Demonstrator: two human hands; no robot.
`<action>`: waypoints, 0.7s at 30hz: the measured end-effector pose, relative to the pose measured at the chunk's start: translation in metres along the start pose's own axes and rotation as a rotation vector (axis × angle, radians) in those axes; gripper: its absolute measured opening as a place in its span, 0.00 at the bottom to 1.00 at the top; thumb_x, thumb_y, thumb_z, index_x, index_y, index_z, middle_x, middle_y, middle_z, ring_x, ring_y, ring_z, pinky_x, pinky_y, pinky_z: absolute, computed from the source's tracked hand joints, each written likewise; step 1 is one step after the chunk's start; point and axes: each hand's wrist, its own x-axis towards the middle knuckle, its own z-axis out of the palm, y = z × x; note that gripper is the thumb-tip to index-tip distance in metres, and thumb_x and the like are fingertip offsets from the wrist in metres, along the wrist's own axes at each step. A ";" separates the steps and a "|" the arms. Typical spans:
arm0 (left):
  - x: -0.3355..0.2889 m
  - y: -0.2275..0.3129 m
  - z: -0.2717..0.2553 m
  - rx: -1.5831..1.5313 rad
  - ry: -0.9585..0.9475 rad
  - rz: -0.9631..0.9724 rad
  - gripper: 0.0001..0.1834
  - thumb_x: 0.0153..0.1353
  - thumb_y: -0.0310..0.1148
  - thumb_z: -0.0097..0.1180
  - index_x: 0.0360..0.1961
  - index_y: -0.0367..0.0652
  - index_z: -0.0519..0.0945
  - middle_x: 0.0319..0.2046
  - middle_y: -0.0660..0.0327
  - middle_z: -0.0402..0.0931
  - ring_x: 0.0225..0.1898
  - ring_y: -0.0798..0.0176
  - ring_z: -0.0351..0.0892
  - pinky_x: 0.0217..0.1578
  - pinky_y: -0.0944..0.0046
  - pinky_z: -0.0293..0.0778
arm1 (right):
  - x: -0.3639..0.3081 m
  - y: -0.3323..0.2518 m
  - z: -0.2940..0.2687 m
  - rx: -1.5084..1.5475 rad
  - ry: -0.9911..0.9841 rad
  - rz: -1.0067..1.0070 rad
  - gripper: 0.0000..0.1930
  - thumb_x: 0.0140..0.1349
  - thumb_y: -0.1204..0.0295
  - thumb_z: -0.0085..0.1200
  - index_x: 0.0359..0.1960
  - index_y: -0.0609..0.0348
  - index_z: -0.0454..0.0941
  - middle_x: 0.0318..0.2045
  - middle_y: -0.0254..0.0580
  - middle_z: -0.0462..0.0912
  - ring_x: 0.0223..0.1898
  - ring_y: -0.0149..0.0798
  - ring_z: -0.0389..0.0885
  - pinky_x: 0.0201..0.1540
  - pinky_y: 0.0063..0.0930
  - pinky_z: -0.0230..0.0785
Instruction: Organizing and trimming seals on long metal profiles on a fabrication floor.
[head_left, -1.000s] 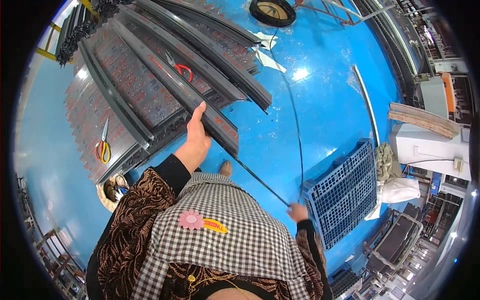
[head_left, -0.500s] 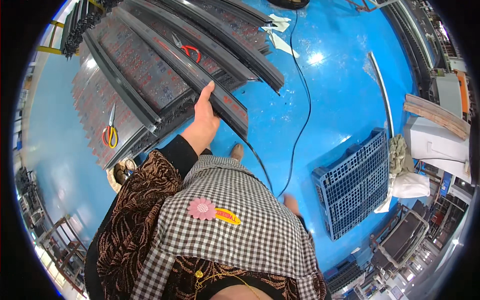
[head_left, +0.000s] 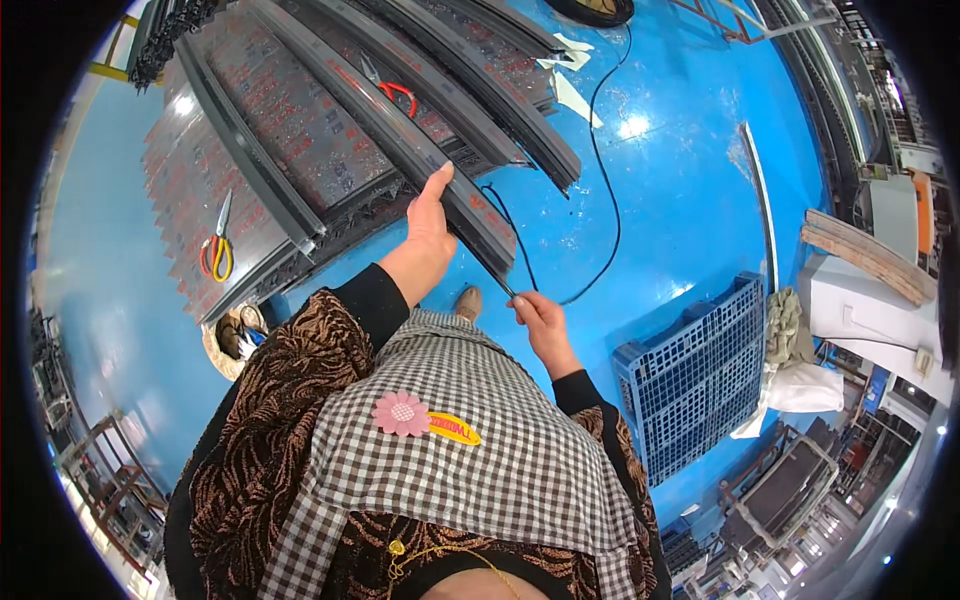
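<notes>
My left hand (head_left: 428,240) is closed round the near end of a long dark grey profile (head_left: 482,222), thumb on top. The profile runs from the stack at upper left and juts past its edge. At its tip my right hand (head_left: 545,330) pinches a thin black strip between thumb and fingers; how the strip joins the profile cannot be made out. A thin black cord or strip (head_left: 508,222) shows beyond the profile's end. On the stack lie yellow-and-red-handled scissors (head_left: 217,255) and a red-handled cutting tool (head_left: 397,98).
More dark profiles (head_left: 250,165) lie on printed sheeting (head_left: 290,110) with a jagged edge. A black cable (head_left: 618,200) curves over the blue floor. A blue plastic pallet (head_left: 690,375) leans at right, near wooden boards (head_left: 865,255). White scraps (head_left: 575,98) lie by the profiles.
My right hand has come up from beside the apron to the profile's tip and now pinches the black strip. My left hand and the profile's end have shifted slightly right.
</notes>
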 end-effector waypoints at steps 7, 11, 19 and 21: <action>-0.014 0.033 0.009 -0.007 0.129 -0.181 0.22 0.46 0.40 0.66 0.35 0.36 0.73 0.29 0.56 0.75 0.30 0.62 0.75 0.35 0.62 0.73 | -0.002 0.000 0.000 -0.039 0.036 -0.059 0.10 0.60 0.71 0.50 0.33 0.68 0.78 0.25 0.38 0.78 0.27 0.31 0.72 0.33 0.23 0.66; 0.005 -0.011 -0.007 -0.035 0.030 0.077 0.33 0.46 0.39 0.67 0.45 0.32 0.63 0.38 0.50 0.71 0.35 0.58 0.75 0.37 0.58 0.74 | -0.009 0.005 -0.003 -0.047 0.070 0.004 0.10 0.60 0.71 0.50 0.33 0.67 0.79 0.25 0.38 0.79 0.27 0.32 0.73 0.34 0.23 0.66; -0.008 -0.006 -0.004 -0.069 -0.009 0.069 0.32 0.46 0.39 0.67 0.44 0.32 0.64 0.36 0.52 0.70 0.35 0.57 0.74 0.37 0.57 0.74 | -0.016 0.011 -0.011 -0.004 0.049 0.086 0.12 0.63 0.71 0.47 0.35 0.69 0.79 0.25 0.37 0.78 0.28 0.30 0.72 0.36 0.22 0.65; -0.010 -0.006 -0.004 -0.065 -0.004 0.071 0.32 0.46 0.39 0.67 0.44 0.32 0.64 0.36 0.52 0.70 0.35 0.57 0.74 0.37 0.57 0.74 | -0.006 0.000 -0.004 -0.036 0.045 0.050 0.12 0.63 0.71 0.47 0.35 0.69 0.79 0.25 0.38 0.79 0.29 0.30 0.72 0.37 0.22 0.65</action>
